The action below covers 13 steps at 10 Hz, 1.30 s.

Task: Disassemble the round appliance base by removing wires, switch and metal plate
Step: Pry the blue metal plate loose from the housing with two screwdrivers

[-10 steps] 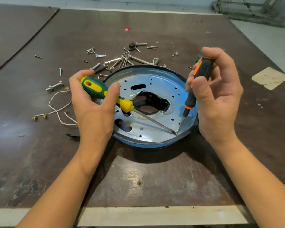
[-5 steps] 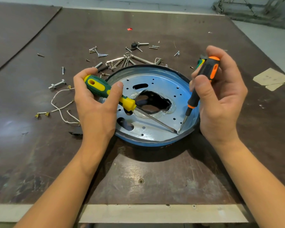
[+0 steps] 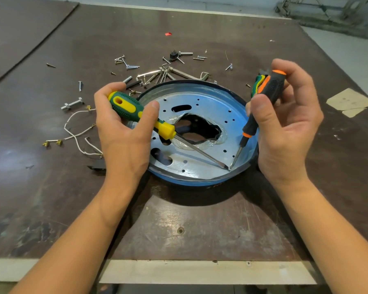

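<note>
The round blue appliance base (image 3: 189,181) lies open side up mid-table. Inside it sits a perforated metal plate (image 3: 208,111) with a ragged dark hole in the middle. My left hand (image 3: 123,132) grips a green and yellow screwdriver (image 3: 134,113); its blade crosses the plate to the near right rim. My right hand (image 3: 285,124) holds a black and orange screwdriver (image 3: 261,102) almost upright, tip beside the other blade at the rim. White wires (image 3: 77,132) with brass terminals lie left of the base. A small black part (image 3: 97,165) lies under my left wrist.
Several loose screws, bolts and metal rods (image 3: 157,75) are scattered behind the base. A bolt (image 3: 71,103) lies at the left. A green and yellow tool handle (image 3: 256,82) shows behind my right hand. Paper scraps (image 3: 348,101) sit at the right; the table's front edge (image 3: 200,270) is near.
My right hand has tilted the orange screwdriver's handle slightly rightward. Both tips stay together at the near right rim. The left hand holds as before.
</note>
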Motion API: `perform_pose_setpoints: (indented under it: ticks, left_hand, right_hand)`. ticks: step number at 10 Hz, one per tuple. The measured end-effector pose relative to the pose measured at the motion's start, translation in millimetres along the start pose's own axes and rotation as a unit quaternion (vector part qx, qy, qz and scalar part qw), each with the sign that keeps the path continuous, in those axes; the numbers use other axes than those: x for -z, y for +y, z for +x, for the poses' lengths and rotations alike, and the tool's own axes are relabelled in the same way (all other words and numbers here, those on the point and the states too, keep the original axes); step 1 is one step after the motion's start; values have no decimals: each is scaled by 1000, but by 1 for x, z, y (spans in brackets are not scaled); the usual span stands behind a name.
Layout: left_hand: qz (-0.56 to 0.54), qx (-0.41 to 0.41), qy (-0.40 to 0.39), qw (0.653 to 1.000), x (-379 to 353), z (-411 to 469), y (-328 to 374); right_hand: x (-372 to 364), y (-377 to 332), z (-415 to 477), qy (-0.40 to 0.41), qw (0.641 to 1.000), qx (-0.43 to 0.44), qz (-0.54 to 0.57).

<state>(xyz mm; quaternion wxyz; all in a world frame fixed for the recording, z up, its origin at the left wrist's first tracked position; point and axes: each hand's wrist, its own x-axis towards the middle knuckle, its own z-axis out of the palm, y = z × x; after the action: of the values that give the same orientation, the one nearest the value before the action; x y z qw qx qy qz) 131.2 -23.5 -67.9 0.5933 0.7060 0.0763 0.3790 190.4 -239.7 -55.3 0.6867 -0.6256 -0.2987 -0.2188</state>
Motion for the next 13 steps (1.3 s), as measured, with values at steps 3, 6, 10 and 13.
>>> perform_pose_setpoints:
  ticks: [3, 6, 10, 13]
  left_hand:
    - [5, 2, 0, 1000, 0, -1, 2]
    - [6, -2, -3, 1000, 0, -1, 2]
    - [14, -5, 0, 1000, 0, -1, 1]
    - [14, -3, -1, 1000, 0, -1, 2]
  right_hand:
    - [0, 0, 0, 1, 999, -24, 47]
    - [3, 2, 0, -14, 997, -45, 55]
    - [2, 0, 0, -37, 998, -23, 47]
    - [0, 0, -1, -16, 1000, -19, 6]
